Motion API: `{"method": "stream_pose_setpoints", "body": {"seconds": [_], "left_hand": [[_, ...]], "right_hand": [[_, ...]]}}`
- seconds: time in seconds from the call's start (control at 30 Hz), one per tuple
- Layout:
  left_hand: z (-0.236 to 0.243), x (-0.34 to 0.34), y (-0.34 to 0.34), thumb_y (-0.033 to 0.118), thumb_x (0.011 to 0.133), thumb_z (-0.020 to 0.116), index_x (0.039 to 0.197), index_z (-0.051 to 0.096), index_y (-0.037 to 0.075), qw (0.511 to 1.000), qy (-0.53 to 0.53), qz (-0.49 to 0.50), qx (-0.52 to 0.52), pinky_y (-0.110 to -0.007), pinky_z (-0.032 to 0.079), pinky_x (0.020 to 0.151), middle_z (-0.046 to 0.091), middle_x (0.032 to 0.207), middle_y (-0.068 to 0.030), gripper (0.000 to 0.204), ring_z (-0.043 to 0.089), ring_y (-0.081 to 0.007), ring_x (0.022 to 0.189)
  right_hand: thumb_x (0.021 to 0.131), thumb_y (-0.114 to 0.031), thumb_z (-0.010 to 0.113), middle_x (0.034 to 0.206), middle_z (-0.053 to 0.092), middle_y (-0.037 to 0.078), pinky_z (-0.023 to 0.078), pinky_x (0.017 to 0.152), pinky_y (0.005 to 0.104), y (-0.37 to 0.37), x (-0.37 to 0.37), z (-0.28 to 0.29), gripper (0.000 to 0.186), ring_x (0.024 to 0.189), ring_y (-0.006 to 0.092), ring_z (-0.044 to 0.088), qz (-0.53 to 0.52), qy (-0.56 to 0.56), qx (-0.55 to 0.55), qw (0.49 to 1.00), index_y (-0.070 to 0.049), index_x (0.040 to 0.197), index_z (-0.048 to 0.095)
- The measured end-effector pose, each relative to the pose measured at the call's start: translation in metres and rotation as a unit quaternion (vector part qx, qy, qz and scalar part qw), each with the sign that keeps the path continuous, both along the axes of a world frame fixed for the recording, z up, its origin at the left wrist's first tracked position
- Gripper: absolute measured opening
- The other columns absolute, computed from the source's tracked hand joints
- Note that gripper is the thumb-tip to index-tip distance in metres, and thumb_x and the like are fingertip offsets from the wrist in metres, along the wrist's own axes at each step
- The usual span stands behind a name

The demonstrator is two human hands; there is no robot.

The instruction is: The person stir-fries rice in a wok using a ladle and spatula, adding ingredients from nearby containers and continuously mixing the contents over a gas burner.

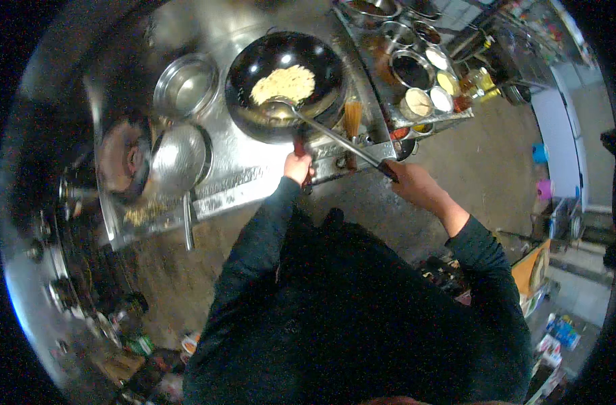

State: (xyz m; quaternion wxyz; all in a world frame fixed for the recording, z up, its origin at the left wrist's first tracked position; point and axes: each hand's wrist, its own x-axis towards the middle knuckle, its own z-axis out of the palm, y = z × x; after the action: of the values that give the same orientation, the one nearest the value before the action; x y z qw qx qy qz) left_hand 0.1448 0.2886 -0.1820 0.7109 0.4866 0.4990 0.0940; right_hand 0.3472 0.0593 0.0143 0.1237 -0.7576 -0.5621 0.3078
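Observation:
A black wok sits on the steel stove, and my left hand is closed round its dark red handle at the near side. Pale yellow food, perhaps egg or rice, lies in one flat mass inside the wok. My right hand grips the dark end of a long-handled ladle. The ladle's round metal bowl rests in the wok by the near edge of the food; whether they touch I cannot tell.
Left of the wok are a steel basin, a strainer with its handle over the stove edge, and a second burner. A bamboo brush stands right of the wok. Farther right, a counter holds bowls of seasonings and an oil container.

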Motion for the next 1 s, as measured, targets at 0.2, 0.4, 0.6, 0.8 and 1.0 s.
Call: {"method": "stream_pose_setpoints", "body": {"seconds": [0.2, 0.4, 0.6, 0.8, 1.0], "left_hand": [[0.001, -0.039, -0.028, 0.042, 0.095, 0.045, 0.101, 0.047, 0.008, 0.976, -0.178, 0.018, -0.123, -0.029, 0.044, 0.051, 0.054, 0.075, -0.0052, 0.034, 0.056, -0.0176, 0.06], [-0.029, -0.132, -0.025, 0.048, 0.096, 0.041, 0.108, 0.052, 0.007, 0.985, -0.002, -0.056, -0.164, -0.032, 0.046, 0.058, 0.056, 0.078, -0.0053, 0.044, 0.057, -0.0187, 0.068], [-0.135, -0.278, -0.05, 0.038, 0.094, 0.047, 0.1, 0.057, 0.005, 0.97, 0.13, 0.151, -0.141, -0.034, 0.043, 0.055, 0.058, 0.073, -0.0073, 0.035, 0.056, -0.0196, 0.069], [-0.18, -0.329, -0.126, 0.037, 0.092, 0.048, 0.105, 0.058, 0.009, 0.716, 0.474, -0.472, 0.203, -0.042, 0.047, 0.068, 0.062, 0.095, -0.012, 0.032, 0.06, -0.0247, 0.087], [-0.191, -0.264, -0.162, 0.04, 0.088, 0.053, 0.106, 0.059, 0.009, 0.895, 0.413, -0.167, -0.019, -0.046, 0.048, 0.076, 0.064, 0.106, -0.0158, 0.036, 0.061, -0.0286, 0.097]], "right_hand": [[0.082, -0.001, 0.057, 0.079, 0.057, 0.003, 0.043, 0.05, 0.024, -0.022, -0.027, 0.016, 0.059, 0.056, 0.0115, 0.052, -0.313, 0.484, 0.017, 0.817, -0.005, 0.138, 0.038], [0.083, -0.004, 0.054, 0.067, 0.047, 0.002, 0.037, 0.046, 0.0238, -0.013, -0.019, 0.001, 0.058, 0.05, 0.0108, 0.045, -0.297, 0.602, 0.145, 0.727, -0.002, 0.139, 0.036], [0.082, -0.005, 0.052, 0.071, 0.046, -0.003, 0.039, 0.048, 0.0225, -0.042, 0.062, 0.002, 0.053, 0.054, 0.0078, 0.046, -0.396, 0.363, 0.172, 0.826, -0.005, 0.135, 0.044], [0.082, -0.005, 0.052, 0.07, 0.049, 0.003, 0.042, 0.047, 0.0285, -0.076, 0.154, -0.022, 0.051, 0.051, 0.0116, 0.048, -0.48, 0.325, 0.115, 0.807, -0.005, 0.133, 0.044], [0.082, -0.006, 0.053, 0.076, 0.056, 0.01, 0.046, 0.052, 0.0337, -0.081, 0.207, -0.058, 0.049, 0.057, 0.0199, 0.056, -0.371, 0.109, 0.047, 0.921, -0.007, 0.13, 0.046]]}}
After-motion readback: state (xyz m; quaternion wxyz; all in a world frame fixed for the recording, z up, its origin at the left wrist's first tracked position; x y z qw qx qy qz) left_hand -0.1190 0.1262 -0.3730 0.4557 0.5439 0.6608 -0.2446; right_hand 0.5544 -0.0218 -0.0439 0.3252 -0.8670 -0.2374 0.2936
